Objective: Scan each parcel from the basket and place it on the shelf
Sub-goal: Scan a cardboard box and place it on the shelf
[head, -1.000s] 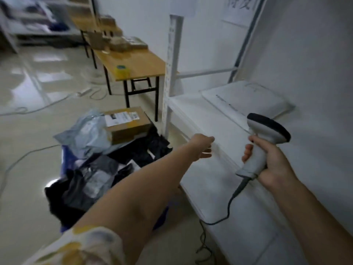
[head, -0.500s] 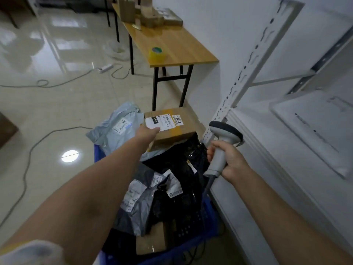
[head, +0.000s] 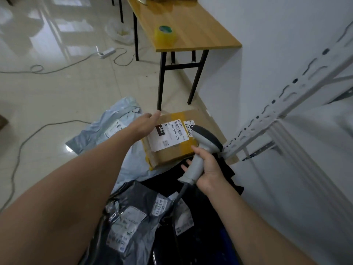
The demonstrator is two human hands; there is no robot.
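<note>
Left hand (head: 146, 124) flat on brown, yellow-taped cardboard parcel (head: 172, 154), white label (head: 168, 135); right hand (head: 209, 170) grips scanner (head: 207, 138).

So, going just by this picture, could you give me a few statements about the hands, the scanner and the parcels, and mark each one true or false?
1. The right hand grips the scanner. True.
2. The scanner is cordless. False: a cable hangs from the base of its handle.
3. A roll of tape sits on the wooden table. True.
4. The cardboard box has no label. False: a white label covers much of its top.
5. The left hand holds the roll of tape. False: it reaches to the cardboard box, fingers straight.
</note>
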